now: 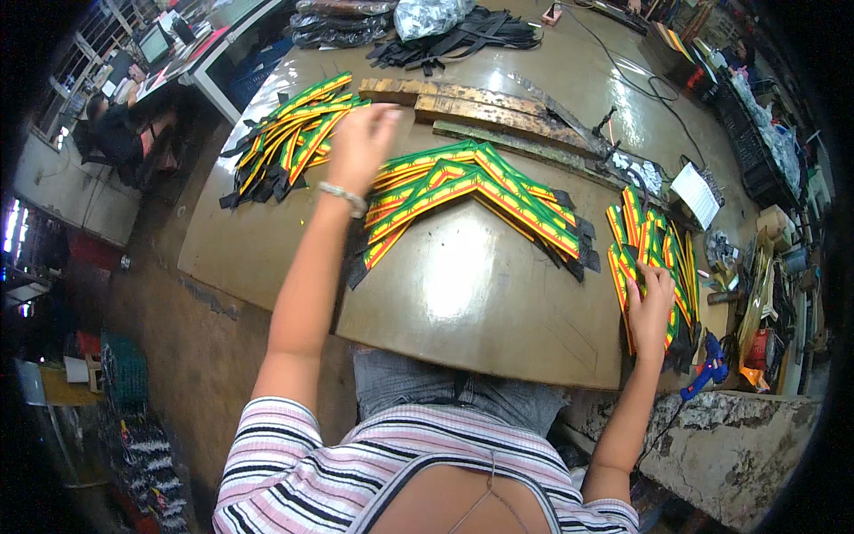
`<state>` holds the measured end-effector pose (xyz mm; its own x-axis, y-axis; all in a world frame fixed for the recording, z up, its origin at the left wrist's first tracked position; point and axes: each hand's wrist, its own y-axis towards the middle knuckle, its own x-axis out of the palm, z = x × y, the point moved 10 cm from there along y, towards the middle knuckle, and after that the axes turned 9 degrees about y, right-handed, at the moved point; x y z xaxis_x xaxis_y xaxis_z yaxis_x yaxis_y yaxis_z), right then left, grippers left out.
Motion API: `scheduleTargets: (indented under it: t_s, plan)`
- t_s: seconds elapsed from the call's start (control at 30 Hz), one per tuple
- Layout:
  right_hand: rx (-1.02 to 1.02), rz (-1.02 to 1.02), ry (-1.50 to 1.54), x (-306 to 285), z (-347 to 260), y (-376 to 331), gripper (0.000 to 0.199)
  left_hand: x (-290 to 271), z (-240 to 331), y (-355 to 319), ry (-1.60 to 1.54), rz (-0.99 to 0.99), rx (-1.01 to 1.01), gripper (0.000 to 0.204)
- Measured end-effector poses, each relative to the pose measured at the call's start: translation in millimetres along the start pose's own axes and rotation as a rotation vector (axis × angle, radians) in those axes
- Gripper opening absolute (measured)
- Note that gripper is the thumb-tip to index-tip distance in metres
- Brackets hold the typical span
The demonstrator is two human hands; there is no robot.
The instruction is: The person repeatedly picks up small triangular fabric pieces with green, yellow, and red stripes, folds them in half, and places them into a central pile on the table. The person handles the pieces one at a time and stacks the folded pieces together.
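Observation:
My left hand (366,138) is raised over the far side of the table, between the left pile of striped bands (302,129) and the V-shaped bands (471,182). Its fingers are smeared by motion, and I see nothing clearly held in them. With its fingers slightly apart, my right hand (654,303) rests on the right pile of striped bands (633,222). All these bands are green, yellow and red, with black ends. The V-shaped ones lie overlapped in the middle, points facing away from me.
Long worn wooden bars (485,107) lie behind the V-shaped bands. Black straps (463,40) and plastic-wrapped bundles (342,31) are at the far edge. A blue glue gun (709,365) hangs near the right corner. A cable (614,58) crosses the table (418,307). Another person (116,133) sits far left.

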<state>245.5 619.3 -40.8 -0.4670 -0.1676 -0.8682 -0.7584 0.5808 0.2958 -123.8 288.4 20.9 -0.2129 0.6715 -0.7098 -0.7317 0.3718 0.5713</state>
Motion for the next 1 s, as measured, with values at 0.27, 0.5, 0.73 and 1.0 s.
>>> scheduleTargets:
  t_s: [0.27, 0.5, 0.73, 1.0]
  plan:
    - [0.09, -0.201, 0.539, -20.0, 9.0, 28.6, 0.009, 2.1, -123.3, 12.2, 0.683, -0.049, -0.058, 0.056]
    - [0.273, -0.4, 0.96, -37.9, 15.2, 70.6, 0.025, -13.3, -106.8, 45.0, 0.283, -0.294, -0.139, 0.036]
    - [0.155, -0.313, 0.847, -46.6, 2.9, 131.8, 0.021, 43.2, -112.3, 24.6, 0.454, -0.548, -0.109, 0.04]
    - [0.001, -0.338, 0.629, -34.7, 0.5, 198.9, 0.026, 43.3, 9.4, 72.2, -0.361, -0.708, -0.168, 0.039]
